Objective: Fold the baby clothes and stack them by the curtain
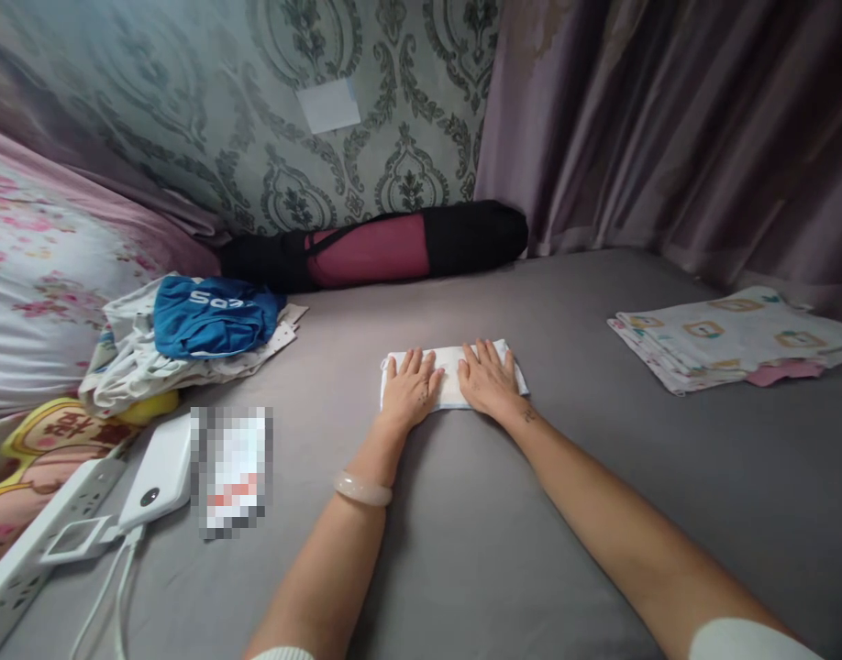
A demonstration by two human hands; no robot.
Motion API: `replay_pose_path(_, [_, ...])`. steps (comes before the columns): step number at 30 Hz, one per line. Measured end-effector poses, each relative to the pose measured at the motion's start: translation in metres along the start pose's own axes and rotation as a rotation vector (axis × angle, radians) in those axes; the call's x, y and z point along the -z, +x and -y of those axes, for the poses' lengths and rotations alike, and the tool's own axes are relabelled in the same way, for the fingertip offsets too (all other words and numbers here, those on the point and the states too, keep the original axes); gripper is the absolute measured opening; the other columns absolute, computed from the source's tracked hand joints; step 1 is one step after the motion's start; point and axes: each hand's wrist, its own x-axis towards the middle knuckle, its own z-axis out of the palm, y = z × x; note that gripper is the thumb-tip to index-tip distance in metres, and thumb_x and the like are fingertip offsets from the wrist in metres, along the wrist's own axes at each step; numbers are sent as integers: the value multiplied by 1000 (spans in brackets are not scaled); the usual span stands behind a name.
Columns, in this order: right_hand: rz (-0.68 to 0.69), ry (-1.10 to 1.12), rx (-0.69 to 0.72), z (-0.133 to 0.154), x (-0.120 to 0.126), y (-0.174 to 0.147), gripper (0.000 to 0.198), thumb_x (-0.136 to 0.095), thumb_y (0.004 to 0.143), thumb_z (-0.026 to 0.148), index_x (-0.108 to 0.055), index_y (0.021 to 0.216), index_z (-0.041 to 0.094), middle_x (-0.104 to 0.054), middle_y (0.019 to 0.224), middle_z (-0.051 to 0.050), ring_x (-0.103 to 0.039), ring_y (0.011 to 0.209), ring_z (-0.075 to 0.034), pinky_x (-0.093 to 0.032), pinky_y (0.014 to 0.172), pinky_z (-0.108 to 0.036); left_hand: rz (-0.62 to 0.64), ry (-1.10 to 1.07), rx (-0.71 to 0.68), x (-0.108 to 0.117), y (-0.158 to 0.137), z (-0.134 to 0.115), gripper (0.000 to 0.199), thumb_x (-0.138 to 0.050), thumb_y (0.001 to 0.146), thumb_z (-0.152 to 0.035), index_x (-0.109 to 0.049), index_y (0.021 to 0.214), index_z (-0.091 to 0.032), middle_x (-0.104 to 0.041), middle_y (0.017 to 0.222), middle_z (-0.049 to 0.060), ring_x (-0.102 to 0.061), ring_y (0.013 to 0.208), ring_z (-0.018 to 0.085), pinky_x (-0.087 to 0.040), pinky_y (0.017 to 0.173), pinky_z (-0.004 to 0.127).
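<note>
A small white folded cloth (449,374) lies flat on the grey bed sheet (462,513), in the middle of the head view. On its left half my left hand (413,390) rests palm down, fingers stretched out. My right hand (488,378) lies flat on the right half, its fingers also extended. The two hands are slightly apart, with a strip of cloth showing between them. Parts of the cloth under both palms are hidden.
To the right sits a stack of folded printed cloths (724,332). At left are a blue garment (211,316) on crumpled clothes, a white power bank (160,472), a power strip (46,541) and a blurred-out item (234,467). A black and maroon bag (372,249) lies along the wall.
</note>
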Motion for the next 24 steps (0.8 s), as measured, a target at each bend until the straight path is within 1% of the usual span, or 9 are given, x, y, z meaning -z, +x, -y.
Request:
replay_pose_path(8, [30, 48, -10, 0, 0, 1, 53, -23, 98, 34, -41, 144, 13, -34, 152, -16, -24, 142, -30, -13, 112, -59, 29, -2, 26, 0, 1, -1, 52, -27, 99, -44, -42, 142, -20, -39, 150, 16, -31, 142, 29, -17, 114, 57])
replay_pose_path(10, [72, 92, -10, -3, 3, 5, 53, -26, 98, 35, -42, 144, 14, -34, 152, -16, -23, 143, -30, -13, 112, -60, 10, -25, 35, 1, 3, 0, 49, -31, 98, -44, -45, 139, -21, -41, 149, 15, -32, 141, 28, -19, 115, 55])
replay_pose_path(12, [120, 172, -19, -10, 10, 12, 51, -32, 97, 34, -42, 143, 16, -35, 152, -14, -27, 142, -27, -18, 113, -54, -50, -72, 68, 2, 4, 3, 45, -39, 95, -43, -49, 134, -22, -43, 148, 14, -36, 139, 27, -24, 114, 49])
replay_pose_path(14, [123, 286, -57, -24, 19, 19, 51, -38, 94, 29, -42, 143, 16, -42, 148, -12, -39, 136, -21, -29, 111, -39, -147, -126, 148, 4, 5, 12, 43, -46, 92, -39, -54, 129, -20, -46, 145, 15, -42, 134, 26, -32, 110, 43])
replay_pose_path(16, [80, 387, -150, -43, 29, 24, 48, -40, 94, 25, -47, 140, 16, -55, 137, -11, -53, 122, -16, -40, 98, -25, -220, -157, 281, 9, 3, 24, 41, -49, 89, -37, -58, 124, -17, -54, 135, 17, -49, 126, 27, -38, 104, 41])
replay_pose_path(17, [69, 406, -213, -53, 33, 25, 44, -41, 93, 25, -53, 135, 16, -62, 129, -10, -58, 114, -16, -43, 91, -22, -229, -159, 357, 13, 1, 30, 40, -49, 88, -37, -60, 121, -16, -59, 127, 18, -53, 121, 28, -41, 101, 42])
replay_pose_path(20, [105, 363, -362, -78, 41, 23, 33, -47, 91, 29, -70, 109, 17, -72, 104, -8, -66, 93, -18, -45, 73, -22, -130, -178, 545, 26, -8, 47, 37, -49, 87, -42, -68, 103, -16, -69, 105, 16, -60, 106, 31, -44, 91, 41])
replay_pose_path(22, [144, 337, -391, -87, 42, 19, 28, -52, 88, 32, -74, 95, 16, -74, 93, -9, -67, 84, -19, -44, 66, -23, -49, -233, 618, 34, -12, 52, 35, -50, 85, -45, -70, 92, -17, -71, 94, 15, -63, 98, 31, -45, 83, 37])
replay_pose_path(24, [165, 328, -389, -88, 41, 17, 27, -56, 85, 35, -75, 90, 16, -74, 87, -10, -67, 80, -19, -42, 63, -23, -8, -305, 665, 40, -14, 54, 35, -54, 81, -47, -71, 85, -16, -71, 82, 13, -65, 88, 29, -44, 74, 33])
